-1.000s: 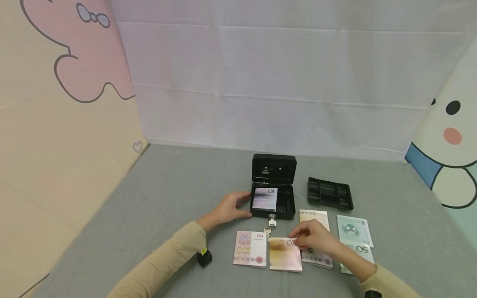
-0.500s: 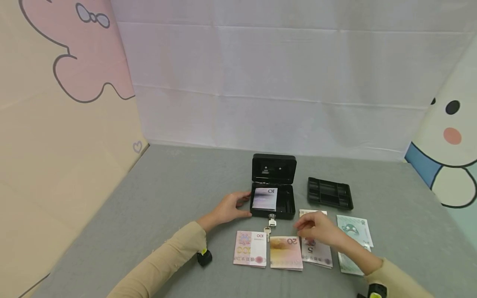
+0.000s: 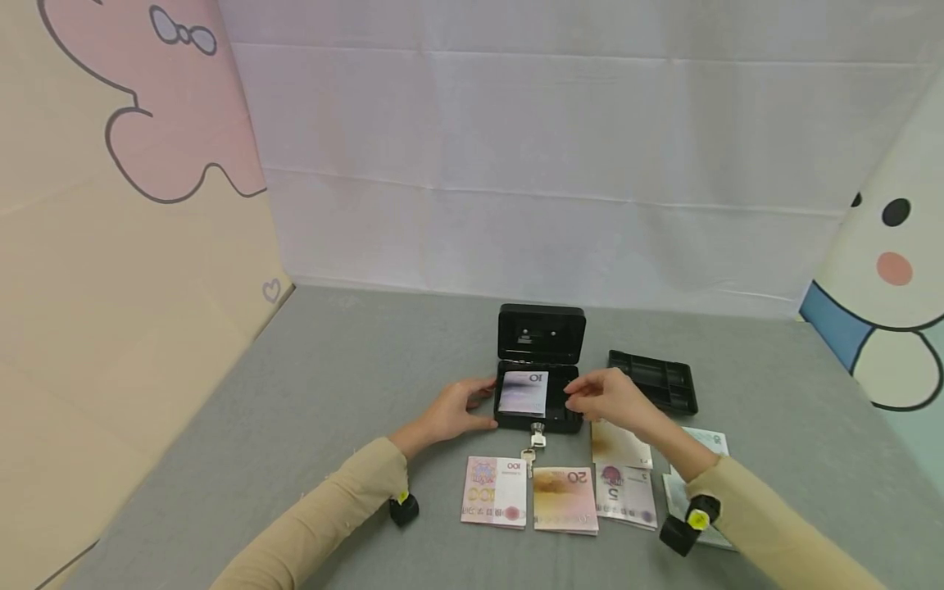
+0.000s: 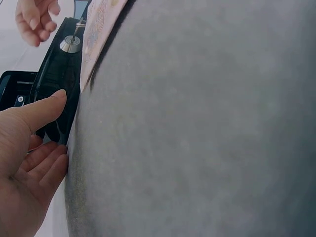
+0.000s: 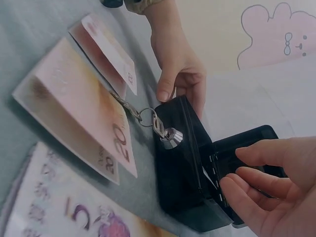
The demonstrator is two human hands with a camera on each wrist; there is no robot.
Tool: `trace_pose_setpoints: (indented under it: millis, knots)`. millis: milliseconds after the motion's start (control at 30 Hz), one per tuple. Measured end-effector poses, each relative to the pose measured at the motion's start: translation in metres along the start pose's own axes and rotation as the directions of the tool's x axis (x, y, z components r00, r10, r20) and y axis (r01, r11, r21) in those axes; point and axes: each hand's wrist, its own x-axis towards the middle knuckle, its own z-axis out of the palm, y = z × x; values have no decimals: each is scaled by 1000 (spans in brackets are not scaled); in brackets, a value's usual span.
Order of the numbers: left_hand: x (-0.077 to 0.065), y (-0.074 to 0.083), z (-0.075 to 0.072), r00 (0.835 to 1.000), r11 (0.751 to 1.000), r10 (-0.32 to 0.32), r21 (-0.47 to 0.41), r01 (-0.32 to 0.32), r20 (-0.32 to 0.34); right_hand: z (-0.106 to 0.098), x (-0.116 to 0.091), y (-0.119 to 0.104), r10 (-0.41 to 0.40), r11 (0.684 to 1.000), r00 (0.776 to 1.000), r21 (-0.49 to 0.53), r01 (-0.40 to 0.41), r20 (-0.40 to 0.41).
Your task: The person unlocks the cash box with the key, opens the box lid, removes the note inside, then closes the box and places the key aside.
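Note:
A black cash box [image 3: 577,421] stands with its lid up and a purple 10 note [image 3: 522,393] inside on the left. My left hand [image 3: 457,411] touches the box's left side, thumb by the front corner and fingers along the wall. Over the right part of the box hovers my right hand [image 3: 608,399]; in the right wrist view its thumb and fingers are apart, nothing visible between them. Keys [image 5: 148,118] hang from the front lock. Before the box lie a folded 100 note bundle [image 3: 494,492], a 20 bundle [image 3: 565,500] and a 5 bundle [image 3: 626,495].
A black divided tray [image 3: 667,383] lies right of the box, partly behind my right hand. A yellowish folded note [image 3: 619,445] sits above the 5 bundle. Green notes [image 3: 704,440] are partly covered by my right forearm. A grey cloth [image 3: 354,352] covers the table.
My right hand has left the 20 bundle and moved up and away over the box's right side. The 20 bundle shifted very slightly. My left hand has stayed at the box.

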Motion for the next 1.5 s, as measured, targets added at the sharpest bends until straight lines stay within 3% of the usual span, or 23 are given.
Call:
trace_pose_setpoints:
  millis: [367,933,1500]
  knots:
    - [0,0,-1,1000,1000,0,-5,0,5,17,32,1,12,1000,999,21,-11,-48]
    - [-1,-2,0,1000,1000,2,-8,-2,-1,30,42,-4,28,996,992,-84,-39,-122]
    - [-1,-2,-1,1000,999,17,-33,-17,-2,43,48,-1,77,994,978,92,-60,-195]
